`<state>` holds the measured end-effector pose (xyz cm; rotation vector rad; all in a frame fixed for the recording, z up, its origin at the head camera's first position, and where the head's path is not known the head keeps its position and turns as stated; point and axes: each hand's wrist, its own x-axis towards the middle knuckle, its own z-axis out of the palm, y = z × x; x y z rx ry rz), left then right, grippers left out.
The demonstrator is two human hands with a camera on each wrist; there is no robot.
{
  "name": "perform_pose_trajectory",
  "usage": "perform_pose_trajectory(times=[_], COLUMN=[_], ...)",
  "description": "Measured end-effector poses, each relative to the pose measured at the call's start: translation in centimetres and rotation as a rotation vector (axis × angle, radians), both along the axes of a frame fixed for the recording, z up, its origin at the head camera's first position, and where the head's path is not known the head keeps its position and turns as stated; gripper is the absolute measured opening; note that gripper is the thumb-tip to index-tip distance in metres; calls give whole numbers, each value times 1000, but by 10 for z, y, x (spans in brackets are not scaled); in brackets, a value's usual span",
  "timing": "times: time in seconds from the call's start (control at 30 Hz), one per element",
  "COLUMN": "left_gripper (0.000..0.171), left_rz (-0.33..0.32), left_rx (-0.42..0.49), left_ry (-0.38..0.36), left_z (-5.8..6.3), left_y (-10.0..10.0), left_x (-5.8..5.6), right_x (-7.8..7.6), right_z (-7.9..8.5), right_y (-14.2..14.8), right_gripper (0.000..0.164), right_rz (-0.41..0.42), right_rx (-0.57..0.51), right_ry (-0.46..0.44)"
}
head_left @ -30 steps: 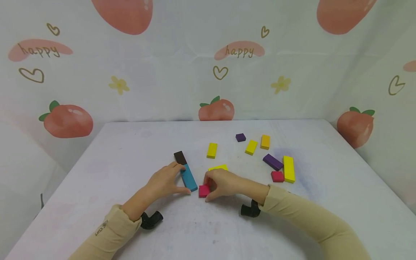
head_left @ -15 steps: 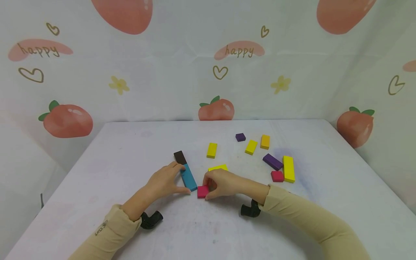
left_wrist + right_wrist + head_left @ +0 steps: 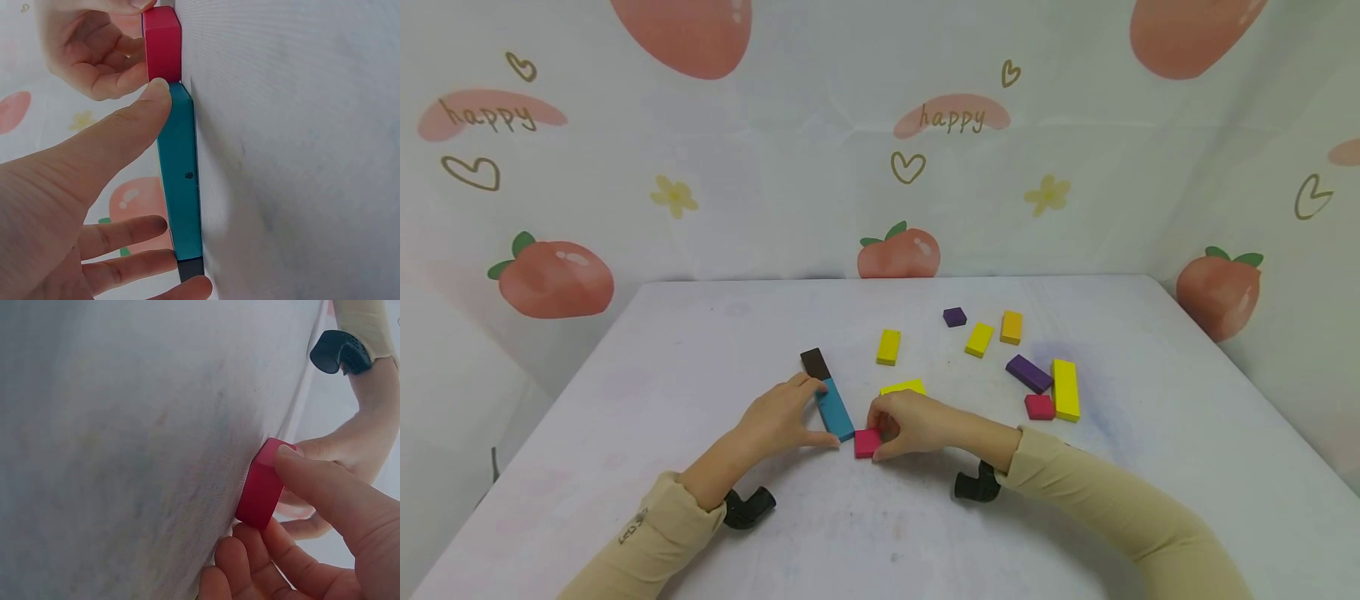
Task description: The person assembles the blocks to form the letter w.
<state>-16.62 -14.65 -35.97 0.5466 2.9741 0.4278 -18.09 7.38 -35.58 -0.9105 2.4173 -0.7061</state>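
A blue block (image 3: 835, 410) lies slanted, with a dark brown block (image 3: 816, 363) end to end at its far end. My left hand (image 3: 778, 421) rests along its left side, thumb at the near end and a fingertip by the brown block; in the left wrist view, those fingers are spread and fairly straight. My right hand (image 3: 913, 421) pinches a red block (image 3: 867, 443) between thumb and fingers. In the left wrist view, the red block (image 3: 164, 47) sits against or very close to the blue block's (image 3: 180, 181) end. A yellow block (image 3: 904, 387) is partly hidden behind my right hand.
Farther back lie a yellow block (image 3: 888, 347), a small purple block (image 3: 955, 317), another yellow block (image 3: 979, 340) and an orange block (image 3: 1011, 327). At right are a longer purple block (image 3: 1028, 373), a tall yellow block (image 3: 1065, 390) and a second red block (image 3: 1040, 407).
My right hand has slid the red block slightly left, up to the near end of the blue block. The left hand and the other blocks have kept their places.
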Motion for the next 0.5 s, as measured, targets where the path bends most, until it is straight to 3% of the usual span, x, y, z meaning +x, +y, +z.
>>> perform_pose_trajectory(times=[0.5], left_gripper=[78], left_rz=[3], left_rx=[-7], left_ry=[-4], left_z=[0], left_y=[0], left_x=[0], right_x=[-3], right_z=[2], right_y=[5], right_gripper=[34], right_rz=[13], right_rx=[-24], right_ry=[8])
